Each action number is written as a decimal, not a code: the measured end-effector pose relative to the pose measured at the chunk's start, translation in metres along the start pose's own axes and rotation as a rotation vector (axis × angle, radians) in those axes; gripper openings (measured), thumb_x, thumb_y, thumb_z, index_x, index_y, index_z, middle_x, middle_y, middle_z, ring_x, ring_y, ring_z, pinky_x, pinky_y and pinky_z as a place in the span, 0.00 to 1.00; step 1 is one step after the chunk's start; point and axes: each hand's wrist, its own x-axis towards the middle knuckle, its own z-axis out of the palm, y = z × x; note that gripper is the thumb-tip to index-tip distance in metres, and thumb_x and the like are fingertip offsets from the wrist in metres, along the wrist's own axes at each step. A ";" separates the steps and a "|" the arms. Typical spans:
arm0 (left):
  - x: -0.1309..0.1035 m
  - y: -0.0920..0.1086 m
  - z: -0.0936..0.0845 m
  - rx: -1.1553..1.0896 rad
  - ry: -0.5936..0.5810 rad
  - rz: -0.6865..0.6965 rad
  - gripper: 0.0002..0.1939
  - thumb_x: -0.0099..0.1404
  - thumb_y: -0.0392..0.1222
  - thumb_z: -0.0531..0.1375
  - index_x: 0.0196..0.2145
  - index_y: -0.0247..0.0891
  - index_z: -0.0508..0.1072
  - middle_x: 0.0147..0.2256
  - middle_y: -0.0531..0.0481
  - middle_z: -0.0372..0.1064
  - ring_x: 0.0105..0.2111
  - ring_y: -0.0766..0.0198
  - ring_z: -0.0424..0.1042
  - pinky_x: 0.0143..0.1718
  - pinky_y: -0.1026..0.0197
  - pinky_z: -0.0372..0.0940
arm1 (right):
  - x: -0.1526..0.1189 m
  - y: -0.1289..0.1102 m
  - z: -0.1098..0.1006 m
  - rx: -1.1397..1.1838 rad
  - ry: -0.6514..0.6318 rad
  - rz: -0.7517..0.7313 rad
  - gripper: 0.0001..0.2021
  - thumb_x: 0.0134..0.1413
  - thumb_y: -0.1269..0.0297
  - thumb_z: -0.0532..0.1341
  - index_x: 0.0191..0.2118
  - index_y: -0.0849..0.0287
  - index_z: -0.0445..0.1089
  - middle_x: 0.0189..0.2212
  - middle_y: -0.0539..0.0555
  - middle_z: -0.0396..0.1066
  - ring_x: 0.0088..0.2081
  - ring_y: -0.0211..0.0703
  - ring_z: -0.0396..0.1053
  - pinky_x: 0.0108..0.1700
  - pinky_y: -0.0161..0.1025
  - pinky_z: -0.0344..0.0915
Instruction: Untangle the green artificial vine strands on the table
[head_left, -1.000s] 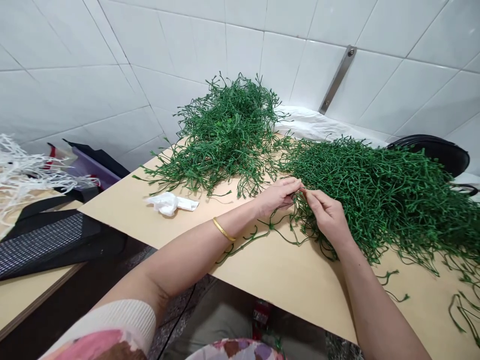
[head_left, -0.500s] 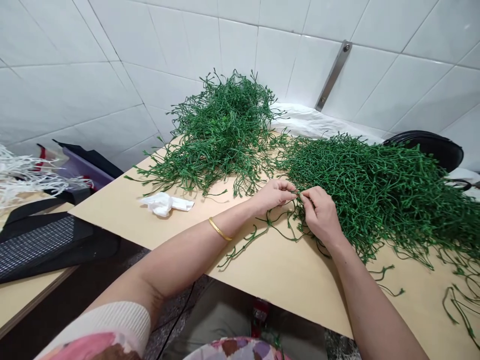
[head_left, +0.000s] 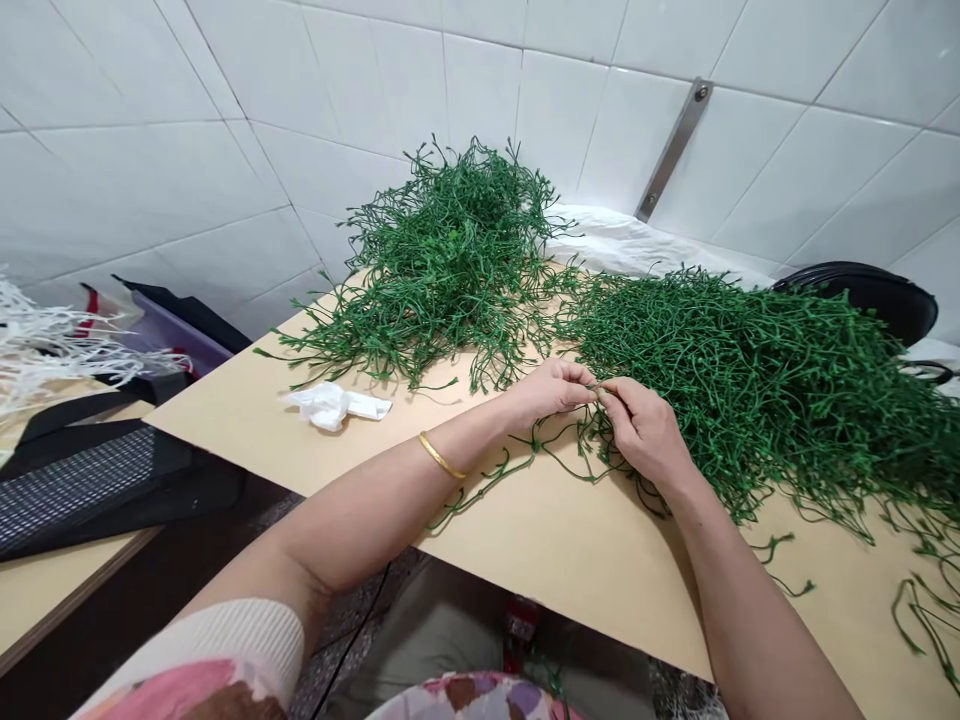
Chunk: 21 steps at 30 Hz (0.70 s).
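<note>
My left hand (head_left: 551, 390) and my right hand (head_left: 643, 425) meet fingertip to fingertip over the tabletop, both closed in a pinch on a thin green plastic stem. Fingers mostly cover the pinched part. From beneath my left hand a jointed green strand (head_left: 491, 482) trails toward the table's front edge, with small nodes along it. Beside and behind my right hand lies a big heap of green stems (head_left: 720, 370) with small budded tips. A second, taller pile of stems (head_left: 457, 250) stands beyond my left hand.
A crumpled white tissue (head_left: 330, 405) lies left on the tan table (head_left: 570, 560). White strands (head_left: 45, 340) and a black mesh-panelled item (head_left: 82, 490) are on another surface at left. A black round case (head_left: 870, 300) sits behind the heap, near the tiled wall (head_left: 480, 90).
The view has shifted slightly. Both hands stay together at the same spot, and the trailing strand has drawn a little left, partly behind my left forearm.
</note>
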 end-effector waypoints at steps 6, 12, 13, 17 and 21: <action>0.001 0.000 -0.003 0.167 -0.050 0.010 0.04 0.46 0.36 0.58 0.23 0.33 0.67 0.15 0.59 0.53 0.14 0.77 0.47 0.17 0.66 0.40 | 0.000 0.003 0.002 0.015 -0.031 -0.032 0.12 0.59 0.64 0.47 0.26 0.58 0.61 0.23 0.50 0.62 0.25 0.36 0.59 0.29 0.34 0.52; -0.001 0.001 0.002 0.098 -0.030 0.022 0.08 0.45 0.40 0.61 0.24 0.33 0.66 0.15 0.61 0.52 0.15 0.77 0.46 0.18 0.66 0.40 | -0.001 -0.005 0.005 0.050 0.071 0.034 0.10 0.58 0.65 0.47 0.30 0.58 0.62 0.22 0.50 0.61 0.24 0.37 0.58 0.29 0.34 0.52; 0.000 0.001 0.003 0.100 -0.025 0.023 0.08 0.45 0.39 0.61 0.23 0.33 0.66 0.15 0.60 0.52 0.15 0.77 0.47 0.18 0.67 0.40 | -0.001 -0.005 0.006 0.048 0.073 0.035 0.10 0.59 0.65 0.46 0.31 0.59 0.62 0.23 0.50 0.62 0.25 0.37 0.59 0.30 0.34 0.52; 0.005 -0.004 0.002 0.194 0.009 0.061 0.06 0.44 0.36 0.59 0.20 0.32 0.65 0.16 0.59 0.55 0.18 0.76 0.50 0.21 0.67 0.45 | -0.001 -0.005 0.007 -0.125 0.024 0.024 0.12 0.59 0.65 0.46 0.28 0.59 0.63 0.25 0.52 0.63 0.28 0.39 0.59 0.31 0.36 0.51; 0.009 -0.011 -0.001 0.367 0.069 0.118 0.05 0.44 0.35 0.58 0.18 0.33 0.63 0.16 0.59 0.55 0.19 0.75 0.51 0.21 0.67 0.47 | 0.001 -0.004 0.007 -0.357 -0.017 -0.013 0.13 0.59 0.63 0.47 0.28 0.59 0.65 0.26 0.53 0.61 0.29 0.40 0.58 0.33 0.37 0.50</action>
